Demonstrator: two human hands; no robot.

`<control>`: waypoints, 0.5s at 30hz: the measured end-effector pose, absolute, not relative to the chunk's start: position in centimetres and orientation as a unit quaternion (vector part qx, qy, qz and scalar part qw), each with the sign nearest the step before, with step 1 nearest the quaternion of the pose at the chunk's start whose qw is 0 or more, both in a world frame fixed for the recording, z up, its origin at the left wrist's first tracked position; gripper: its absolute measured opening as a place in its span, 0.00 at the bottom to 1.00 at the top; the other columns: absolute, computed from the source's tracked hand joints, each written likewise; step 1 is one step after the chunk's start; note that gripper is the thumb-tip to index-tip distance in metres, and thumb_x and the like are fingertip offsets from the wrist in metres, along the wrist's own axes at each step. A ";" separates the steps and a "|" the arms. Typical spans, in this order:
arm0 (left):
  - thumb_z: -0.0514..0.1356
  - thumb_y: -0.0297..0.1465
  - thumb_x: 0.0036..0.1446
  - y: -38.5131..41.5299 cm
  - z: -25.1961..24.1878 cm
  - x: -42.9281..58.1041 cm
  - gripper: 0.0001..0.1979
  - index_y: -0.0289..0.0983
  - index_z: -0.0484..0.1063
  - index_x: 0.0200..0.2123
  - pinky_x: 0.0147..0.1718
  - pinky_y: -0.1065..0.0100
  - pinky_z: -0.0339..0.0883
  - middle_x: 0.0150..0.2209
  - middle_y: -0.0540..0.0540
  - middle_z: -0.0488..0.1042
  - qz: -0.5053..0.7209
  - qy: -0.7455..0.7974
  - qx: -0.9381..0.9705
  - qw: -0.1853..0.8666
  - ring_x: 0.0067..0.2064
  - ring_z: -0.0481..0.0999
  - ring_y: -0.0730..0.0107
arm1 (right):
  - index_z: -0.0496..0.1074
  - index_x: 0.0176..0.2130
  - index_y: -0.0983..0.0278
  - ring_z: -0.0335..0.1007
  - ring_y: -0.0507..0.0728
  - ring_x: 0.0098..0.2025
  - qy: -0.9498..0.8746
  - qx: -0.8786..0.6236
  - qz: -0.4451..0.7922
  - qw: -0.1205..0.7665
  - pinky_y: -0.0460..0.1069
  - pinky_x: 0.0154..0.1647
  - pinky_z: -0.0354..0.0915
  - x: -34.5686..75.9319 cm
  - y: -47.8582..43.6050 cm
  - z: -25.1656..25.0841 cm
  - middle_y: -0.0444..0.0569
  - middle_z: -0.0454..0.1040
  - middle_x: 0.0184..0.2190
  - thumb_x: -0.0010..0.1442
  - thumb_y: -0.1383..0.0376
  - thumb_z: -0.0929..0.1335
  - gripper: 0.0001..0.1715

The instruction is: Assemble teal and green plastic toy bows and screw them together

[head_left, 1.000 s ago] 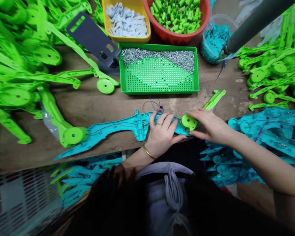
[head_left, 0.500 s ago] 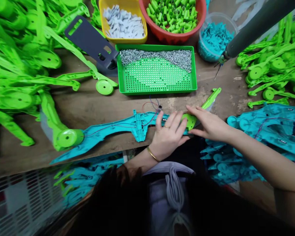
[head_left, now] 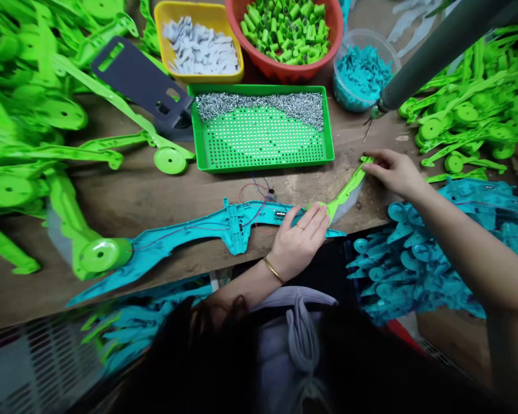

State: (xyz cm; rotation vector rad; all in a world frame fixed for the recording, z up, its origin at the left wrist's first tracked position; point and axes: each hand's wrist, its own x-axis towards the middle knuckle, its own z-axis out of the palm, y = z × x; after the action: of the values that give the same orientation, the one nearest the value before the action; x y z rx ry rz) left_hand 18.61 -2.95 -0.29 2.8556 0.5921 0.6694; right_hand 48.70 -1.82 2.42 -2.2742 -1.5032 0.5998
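Note:
A long blue plastic toy bow half (head_left: 190, 224) lies along the table's front, with thin red and blue wires on it. At its left end sits a green limb with a round hub (head_left: 101, 255). Another green limb (head_left: 345, 188), with a clear grey piece along it, angles up from the right end. My left hand (head_left: 300, 238) lies flat over that limb's round base, fingers stretched out, hiding most of the base. My right hand (head_left: 392, 171) pinches the limb's upper tip between thumb and fingers.
Behind the bow stands a green tray (head_left: 263, 167) of screws. Further back are a yellow tub (head_left: 198, 77), a red bowl (head_left: 285, 70) and a clear tub (head_left: 356, 103) of small parts. A hanging screwdriver (head_left: 414, 72) slants in. Green limbs (head_left: 466, 115) and blue parts (head_left: 423, 264) pile at right.
My right hand has moved from the limb's base up to its tip. My left hand has shifted onto the base. The whole view has slid slightly.

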 end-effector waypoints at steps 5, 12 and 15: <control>0.50 0.33 0.68 -3.7 -0.3 18.4 0.20 0.34 0.66 0.59 0.67 0.47 0.47 0.62 0.42 0.66 0.177 0.220 0.956 0.079 0.64 0.64 0.62 | 0.75 0.51 0.64 0.63 0.53 0.28 -0.525 -0.806 0.206 0.178 0.51 0.34 0.64 48.9 -1.7 1.5 0.45 0.70 0.28 0.50 0.54 0.73 0.30; 0.51 0.37 0.67 -4.5 -1.2 17.7 0.24 0.32 0.63 0.62 0.68 0.46 0.42 0.63 0.38 0.64 0.167 0.210 0.963 0.034 0.65 0.63 0.58 | 0.77 0.39 0.63 0.66 0.54 0.29 -0.494 -0.817 0.216 0.204 0.52 0.36 0.67 48.7 -1.8 1.9 0.46 0.70 0.28 0.47 0.55 0.74 0.20; 0.52 0.37 0.66 -3.7 -0.2 18.3 0.22 0.32 0.69 0.57 0.64 0.49 0.51 0.58 0.37 0.72 0.204 0.194 0.958 0.059 0.61 0.69 0.56 | 0.71 0.34 0.62 0.69 0.53 0.28 -0.417 -0.784 0.327 0.323 0.51 0.31 0.69 48.5 -1.9 2.7 0.44 0.72 0.27 0.41 0.54 0.77 0.23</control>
State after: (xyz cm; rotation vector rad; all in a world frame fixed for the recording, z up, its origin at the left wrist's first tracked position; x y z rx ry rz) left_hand 18.27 -3.70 -0.23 2.9009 0.5874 0.6163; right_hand 48.46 -1.88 2.72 -2.0580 -1.0945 0.8581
